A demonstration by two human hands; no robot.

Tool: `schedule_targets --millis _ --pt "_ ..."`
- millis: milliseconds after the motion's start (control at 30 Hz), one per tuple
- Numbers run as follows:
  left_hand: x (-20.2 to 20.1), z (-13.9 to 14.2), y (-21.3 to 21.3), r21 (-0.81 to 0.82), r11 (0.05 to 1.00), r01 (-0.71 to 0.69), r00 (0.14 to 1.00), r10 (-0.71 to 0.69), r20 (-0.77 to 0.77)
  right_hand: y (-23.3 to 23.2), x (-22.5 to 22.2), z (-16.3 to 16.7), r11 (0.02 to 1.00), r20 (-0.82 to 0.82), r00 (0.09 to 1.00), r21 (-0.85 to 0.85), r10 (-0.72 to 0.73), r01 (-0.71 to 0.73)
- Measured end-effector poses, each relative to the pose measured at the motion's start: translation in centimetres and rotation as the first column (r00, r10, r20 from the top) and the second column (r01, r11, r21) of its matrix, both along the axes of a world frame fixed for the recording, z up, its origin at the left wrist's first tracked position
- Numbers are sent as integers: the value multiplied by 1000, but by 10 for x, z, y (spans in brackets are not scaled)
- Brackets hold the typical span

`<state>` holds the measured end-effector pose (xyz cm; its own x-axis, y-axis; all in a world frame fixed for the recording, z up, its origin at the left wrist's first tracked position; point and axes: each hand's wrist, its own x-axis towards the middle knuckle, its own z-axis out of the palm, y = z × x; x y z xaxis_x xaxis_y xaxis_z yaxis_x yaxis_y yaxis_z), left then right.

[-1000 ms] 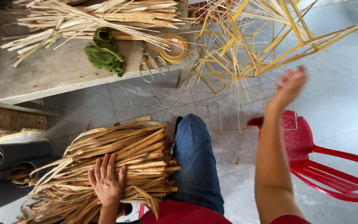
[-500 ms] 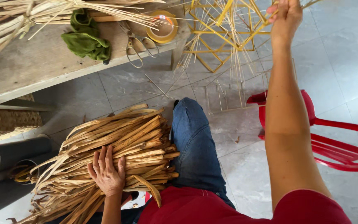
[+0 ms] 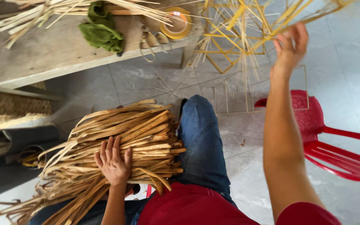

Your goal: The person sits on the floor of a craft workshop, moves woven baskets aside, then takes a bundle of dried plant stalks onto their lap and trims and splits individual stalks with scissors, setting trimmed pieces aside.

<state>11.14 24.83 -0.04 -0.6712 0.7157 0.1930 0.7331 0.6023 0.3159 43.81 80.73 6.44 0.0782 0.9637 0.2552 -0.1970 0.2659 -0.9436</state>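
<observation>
Bundle of flat tan dried fibre strips (image 3: 117, 141) across the lap, long axis running left-near to right-far, cut ends pointing right toward the blue-jeaned knee (image 3: 201, 137). Left hand (image 3: 113, 160) flat on top of it, fingers (image 3: 107, 148) spread and released, pressing down, not gripping. Right hand (image 3: 290, 48) up far right, well apart from the bundle, fingers loosely curled at the yellow stick frame (image 3: 246, 29); hard to tell whether actually pinching a stick. Left hand clearly the nearer one. Grey wooden tabletop (image 3: 42, 54) far left with green cloth (image 3: 101, 31), yellow tape roll (image 3: 178, 24), scissors (image 3: 151, 41). Red plastic chair (image 3: 334, 146) on the right.
</observation>
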Motion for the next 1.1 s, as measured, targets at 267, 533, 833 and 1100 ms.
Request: schedule_targets --millis 267,533,833,1100 --pt "-12 4 -4 12 1000 -10 1000 10 -28 -131 -190 -52 882 110 875 -46 471 -469" --pt "-20 14 -8 50 998 -23 999 25 -32 -180 -418 -15 707 776 512 124 368 -696" --pt "-29 14 -13 13 1000 -28 1000 27 9 -186 -471 -23 793 892 352 -11 283 -609" --pt "-24 10 -23 1 1000 -28 999 28 18 -189 -387 -1 452 -317 545 -324 776 -831"
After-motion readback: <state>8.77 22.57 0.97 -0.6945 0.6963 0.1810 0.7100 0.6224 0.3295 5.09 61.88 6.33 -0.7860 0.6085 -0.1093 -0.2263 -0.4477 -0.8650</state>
